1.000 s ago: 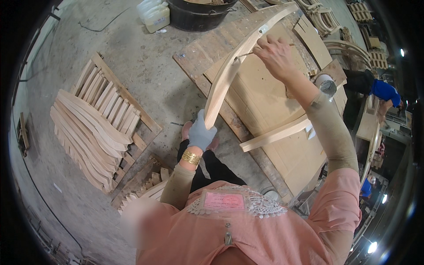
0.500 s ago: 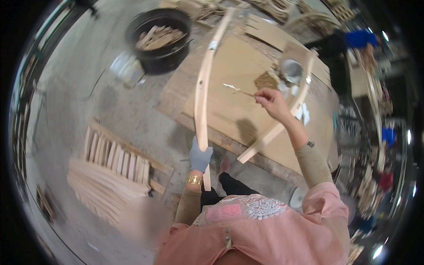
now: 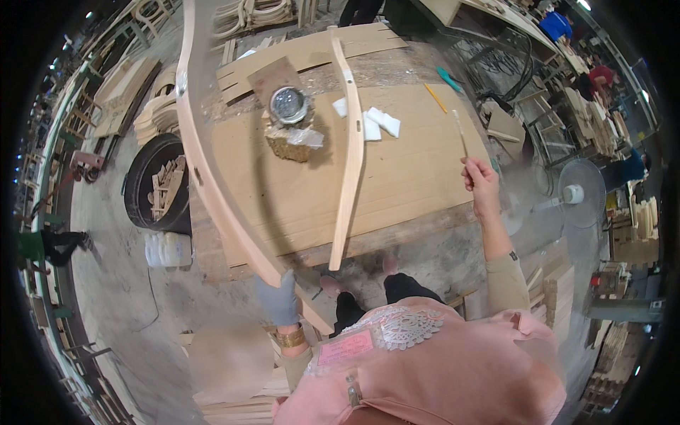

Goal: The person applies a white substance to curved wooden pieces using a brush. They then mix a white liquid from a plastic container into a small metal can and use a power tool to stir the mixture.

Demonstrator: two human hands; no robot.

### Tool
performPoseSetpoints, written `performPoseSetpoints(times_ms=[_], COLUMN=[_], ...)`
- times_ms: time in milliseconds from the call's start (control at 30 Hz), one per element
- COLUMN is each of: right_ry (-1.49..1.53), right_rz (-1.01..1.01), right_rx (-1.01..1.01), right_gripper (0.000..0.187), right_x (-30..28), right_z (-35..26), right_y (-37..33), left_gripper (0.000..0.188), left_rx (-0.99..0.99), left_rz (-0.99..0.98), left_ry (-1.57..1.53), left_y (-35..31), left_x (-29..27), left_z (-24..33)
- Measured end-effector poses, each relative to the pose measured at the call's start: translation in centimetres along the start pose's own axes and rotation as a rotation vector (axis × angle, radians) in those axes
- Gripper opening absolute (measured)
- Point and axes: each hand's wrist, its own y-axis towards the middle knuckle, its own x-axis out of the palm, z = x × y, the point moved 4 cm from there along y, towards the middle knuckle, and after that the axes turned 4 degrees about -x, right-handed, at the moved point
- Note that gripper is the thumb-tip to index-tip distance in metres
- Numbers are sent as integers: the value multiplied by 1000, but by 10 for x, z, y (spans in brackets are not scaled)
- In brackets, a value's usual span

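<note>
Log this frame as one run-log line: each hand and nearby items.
left hand: grips curved wooden slat | right hand: holds thin brush | on table: second slat, metal can

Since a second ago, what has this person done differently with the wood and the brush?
The right hand has drawn the thin brush off the curved wooden piece, out to the right above the table. The gloved left hand still grips that piece's lower end. The second curved slat stays on the table.

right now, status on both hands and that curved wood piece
Left hand gloved, gripping curved wood piece at its low end. Right hand holds thin brush over table. Second curved slat lies between.
</note>
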Motion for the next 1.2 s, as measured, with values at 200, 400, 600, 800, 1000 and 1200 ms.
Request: performPoseSetpoints(times_ms=[200,400,600,800,1000,1200], right_ry=[-20,39,54,39,-145,-252], right_rz=[105,93,60,18,-151,-287], right_rx=[-35,-1,107,161,100,18], right_gripper=[18,16,16,15,13,16], right_x=[-77,-161,-212,-234,-195,-122], right_z=[8,40,70,92,76,42], right_y=[18,69,106,138,180,213], left_gripper=[39,56,60,59,55,48], left_rx=[-90,-45,-68,-153,-274,-18], left_rz=[-247,-360,-315,-272,-242,-189], left_ry=[-1,-53,131,297,351,782], left_y=[-6,-24,-17,8,20,29], left_x=[133,288,398,465,480,459], left_z=[64,75,57,47,4,-1])
